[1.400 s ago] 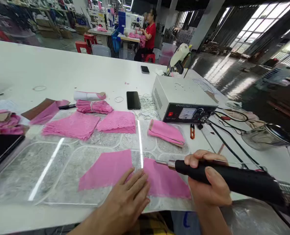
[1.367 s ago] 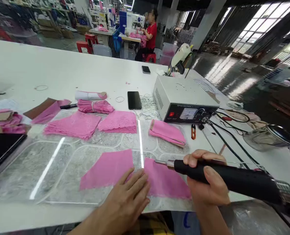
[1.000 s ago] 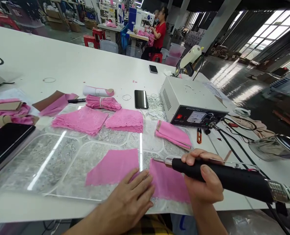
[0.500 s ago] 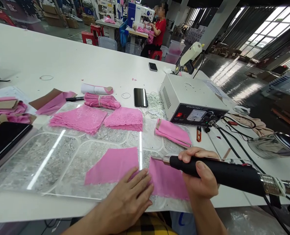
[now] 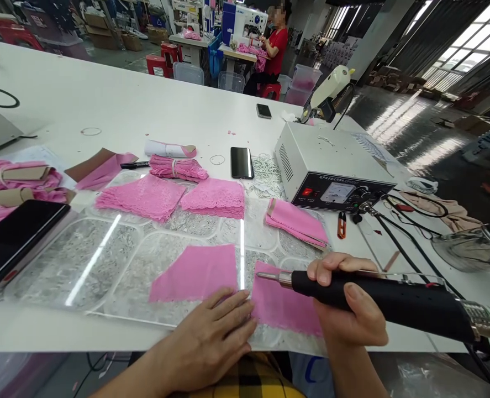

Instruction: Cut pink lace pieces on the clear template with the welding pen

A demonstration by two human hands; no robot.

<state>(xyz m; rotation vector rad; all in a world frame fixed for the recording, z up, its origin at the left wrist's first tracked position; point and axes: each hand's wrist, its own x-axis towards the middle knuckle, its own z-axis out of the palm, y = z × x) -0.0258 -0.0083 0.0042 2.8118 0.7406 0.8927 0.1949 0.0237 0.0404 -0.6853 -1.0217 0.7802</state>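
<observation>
My right hand (image 5: 350,301) is wrapped round a black ultrasonic handpiece (image 5: 377,296) with a slim metal tip. That tip points left, over the upper left part of a pink fabric piece (image 5: 284,298); whether it touches the cloth I cannot tell. Palm down, with its fingers stretched out, my left hand (image 5: 214,334) lies on the clear mat (image 5: 124,276). Its fingertips reach the gap between the right piece and a second pink fabric piece (image 5: 199,273) with a slanted left side. They cover the lower corner of the left piece and touch the right one's edge.
Behind lie stacks of pink lace-edged fabric (image 5: 143,196), a folded pink bundle (image 5: 296,221), a phone (image 5: 241,163) and orange snips (image 5: 341,225). A grey control box (image 5: 336,166) with cables stands at right, near a glass jar (image 5: 466,249). A person (image 5: 275,50) sews beyond the table.
The handpiece tip has shifted slightly towards me from the right piece's upper left corner. My left hand has slid back a little. The whole view has turned slightly left.
</observation>
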